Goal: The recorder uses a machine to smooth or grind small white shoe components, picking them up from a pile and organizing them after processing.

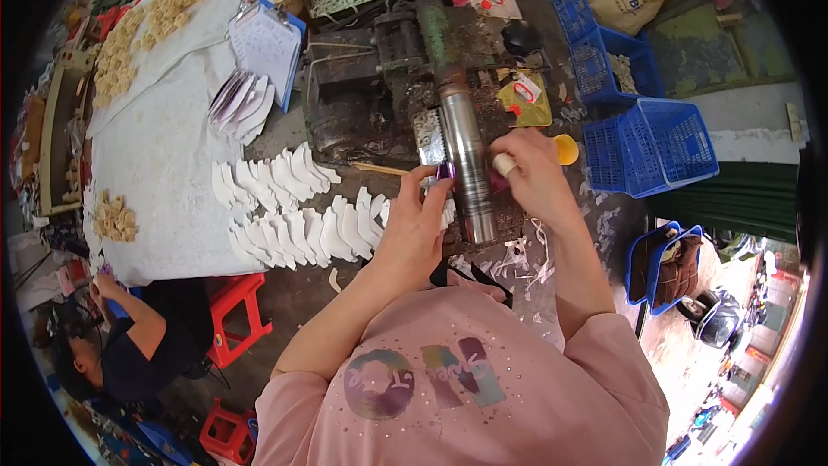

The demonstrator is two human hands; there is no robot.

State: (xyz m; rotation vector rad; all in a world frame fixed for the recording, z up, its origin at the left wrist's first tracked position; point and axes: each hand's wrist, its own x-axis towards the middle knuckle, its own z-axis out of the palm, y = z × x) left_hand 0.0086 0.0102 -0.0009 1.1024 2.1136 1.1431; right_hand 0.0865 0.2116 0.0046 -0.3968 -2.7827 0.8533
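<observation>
Purple glossy piece (pixel 445 171), centre of frame, lies against the left flank of the steel cylinder (pixel 466 164). The left hand (pixel 412 233) has its fingertips on it; whether they pinch it or only press cannot be told. The right hand (pixel 543 174), right of centre, pinches a pale plug (pixel 504 164) between thumb and fingers, near the cylinder's right side. Good handling here probably calls for light, even fingertip pressure that keeps the piece flush with the metal, the 2 hands held to opposite flanks, and the plug gripped away from its working end. Outward, left of centre, 2 rows of white curved pieces (pixel 323 237) lie near the left forearm; at right stands a yellow cup (pixel 566 150), just beside the right hand.
</observation>
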